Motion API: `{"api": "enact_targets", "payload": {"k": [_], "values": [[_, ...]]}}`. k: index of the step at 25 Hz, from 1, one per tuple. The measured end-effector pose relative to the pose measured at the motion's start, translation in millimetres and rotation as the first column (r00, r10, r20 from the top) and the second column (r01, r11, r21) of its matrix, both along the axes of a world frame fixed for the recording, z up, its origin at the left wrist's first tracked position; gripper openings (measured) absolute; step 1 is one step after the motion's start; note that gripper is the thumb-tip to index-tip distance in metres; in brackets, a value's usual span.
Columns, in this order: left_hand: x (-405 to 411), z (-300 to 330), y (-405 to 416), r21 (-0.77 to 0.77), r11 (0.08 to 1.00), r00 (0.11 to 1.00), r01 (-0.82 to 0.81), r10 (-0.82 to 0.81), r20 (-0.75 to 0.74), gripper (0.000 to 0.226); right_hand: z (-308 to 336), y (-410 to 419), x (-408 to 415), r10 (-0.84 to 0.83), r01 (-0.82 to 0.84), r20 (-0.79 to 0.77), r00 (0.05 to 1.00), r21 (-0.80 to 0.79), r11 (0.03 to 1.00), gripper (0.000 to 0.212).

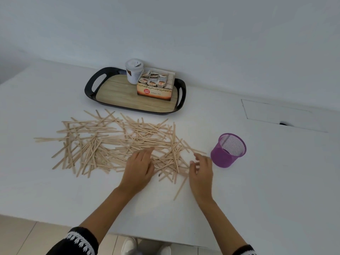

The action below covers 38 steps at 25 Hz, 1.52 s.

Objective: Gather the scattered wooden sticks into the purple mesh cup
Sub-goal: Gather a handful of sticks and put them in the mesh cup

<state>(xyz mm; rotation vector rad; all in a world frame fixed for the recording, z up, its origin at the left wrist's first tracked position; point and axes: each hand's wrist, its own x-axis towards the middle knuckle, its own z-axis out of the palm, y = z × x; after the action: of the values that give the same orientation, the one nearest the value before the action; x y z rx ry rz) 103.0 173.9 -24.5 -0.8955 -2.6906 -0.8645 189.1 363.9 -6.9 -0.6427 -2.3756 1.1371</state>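
Several thin wooden sticks (pixel 103 142) lie scattered in a wide pile across the white table. The purple mesh cup (pixel 228 150) stands upright to the right of the pile, and I see no sticks inside it. My left hand (pixel 138 169) rests palm down on the sticks near the pile's front middle, fingers spread. My right hand (pixel 201 171) is at the pile's right end, just left of the cup, fingers curled loosely over a few stick ends. I cannot tell whether it grips any.
A black tray (pixel 92 89) with a wood-look floor sits behind the pile, holding a white lidded cup (pixel 134 71) and a box of tea sachets (pixel 156 85). The wall is right behind it. The table's front edge runs close to my forearms.
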Motion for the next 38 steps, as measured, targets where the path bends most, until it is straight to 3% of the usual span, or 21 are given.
{"api": "enact_targets", "payload": {"k": [3, 6, 13, 15, 17, 19, 21, 23, 26, 29, 34, 36, 38], "values": [[-8, -4, -1, -0.108, 0.994, 0.997, 0.031, -0.023, 0.068, 0.047, 4, -3, 20, 0.032, -0.022, 0.337, 0.941, -0.032, 0.999, 0.032], [-14, -5, 11, -0.137, 0.975, 0.975, 0.176, -0.153, 0.158, 0.046, 9, -26, 15, 0.095, -0.085, 0.426, 0.9, -0.041, 0.995, 0.023], [-21, 2, 22, 0.022, 0.939, 0.917, 0.345, -0.341, 0.208, 0.051, 9, -43, -24, 0.038, 0.007, 0.375, 0.926, -0.118, 0.993, 0.022], [-20, 5, 13, 0.044, 0.944, 0.931, 0.327, -0.33, 0.159, 0.047, 10, -37, -24, 0.06, -0.025, 0.301, 0.952, -0.119, 0.993, 0.028], [-19, 4, -2, 0.016, 0.974, 0.973, 0.225, -0.225, 0.054, 0.043, 10, -23, -19, 0.131, -0.135, 0.195, 0.972, 0.008, 0.991, 0.039], [-20, 0, -19, -0.057, 0.995, 0.997, 0.081, -0.081, -0.001, 0.04, 10, -4, -17, 0.325, -0.386, 0.275, 0.905, 0.21, 0.898, 0.056], [-17, -3, -32, -0.149, 0.988, 0.999, -0.03, 0.027, -0.021, 0.041, 17, 7, -19, 0.423, -0.647, 0.539, 0.728, 0.338, 0.683, 0.072], [-14, -9, -39, -0.231, 0.969, 0.996, -0.085, 0.084, -0.015, 0.047, 24, 9, -29, 0.41, -0.764, 0.672, 0.617, 0.388, 0.515, 0.075], [-10, -15, -41, -0.298, 0.947, 0.992, -0.116, 0.124, 0.009, 0.053, 29, 5, -48, 0.392, -0.832, 0.743, 0.542, 0.409, 0.375, 0.071], [-10, -15, -39, -0.297, 0.945, 0.989, -0.136, 0.145, 0.009, 0.055, 30, -2, -66, 0.344, -0.846, 0.774, 0.532, 0.465, 0.262, 0.064], [-11, -16, -40, -0.289, 0.947, 0.988, -0.141, 0.154, 0.023, 0.058, 22, -13, -84, 0.309, -0.776, 0.723, 0.617, 0.625, 0.086, 0.039], [-11, -17, -40, -0.266, 0.952, 0.986, -0.149, 0.164, 0.032, 0.058, 20, -14, -88, 0.286, -0.765, 0.725, 0.627, 0.642, 0.051, 0.031], [-11, -17, -40, -0.247, 0.957, 0.985, -0.154, 0.17, 0.043, 0.059, 21, -19, -91, 0.279, -0.755, 0.712, 0.644, 0.649, 0.089, 0.029]]}}
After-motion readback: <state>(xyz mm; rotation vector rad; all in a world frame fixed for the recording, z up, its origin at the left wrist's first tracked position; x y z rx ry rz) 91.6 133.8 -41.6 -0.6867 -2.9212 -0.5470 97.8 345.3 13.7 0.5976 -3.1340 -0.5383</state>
